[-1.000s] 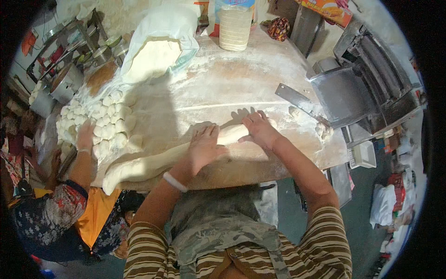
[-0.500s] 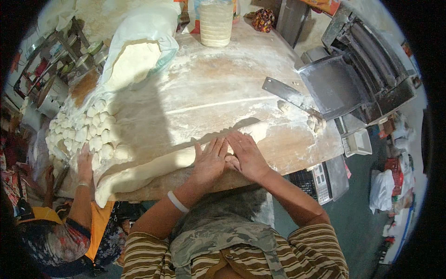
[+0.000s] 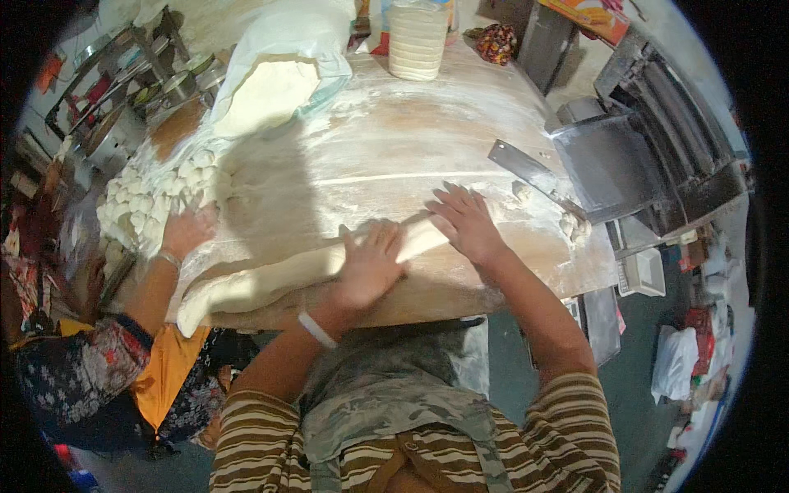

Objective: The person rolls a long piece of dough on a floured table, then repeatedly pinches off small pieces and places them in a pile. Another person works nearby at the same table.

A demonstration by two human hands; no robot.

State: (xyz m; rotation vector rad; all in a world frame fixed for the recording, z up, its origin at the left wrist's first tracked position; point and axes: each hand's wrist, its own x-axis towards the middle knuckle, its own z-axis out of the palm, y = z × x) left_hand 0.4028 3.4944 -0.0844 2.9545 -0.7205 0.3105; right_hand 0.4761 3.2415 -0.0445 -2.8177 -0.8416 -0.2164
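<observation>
A long, thick rope of pale dough point(image 3: 283, 275) lies along the near edge of the floured wooden table point(image 3: 394, 144), its left end reaching the table edge. My left hand point(image 3: 374, 261) presses flat on the middle of the rope, fingers outstretched and slightly blurred. Toward the rope's right end, my right hand point(image 3: 470, 222) rests with its fingers spread, palm down. Neither hand grips anything. The part of the dough under my palms is hidden.
At left, a co-worker's hand point(image 3: 191, 230) is beside a heap of small dough pieces point(image 3: 168, 189). An open flour bag point(image 3: 275, 86) and a ribbed container point(image 3: 415, 41) stand at the back. On the right are a broad knife point(image 3: 526, 168) and a metal roller machine point(image 3: 612, 160).
My hands have moved apart, the right one shifting right and away along the rope. The co-worker's hand has moved right, to the edge of the dough pieces. The view has shifted slightly.
</observation>
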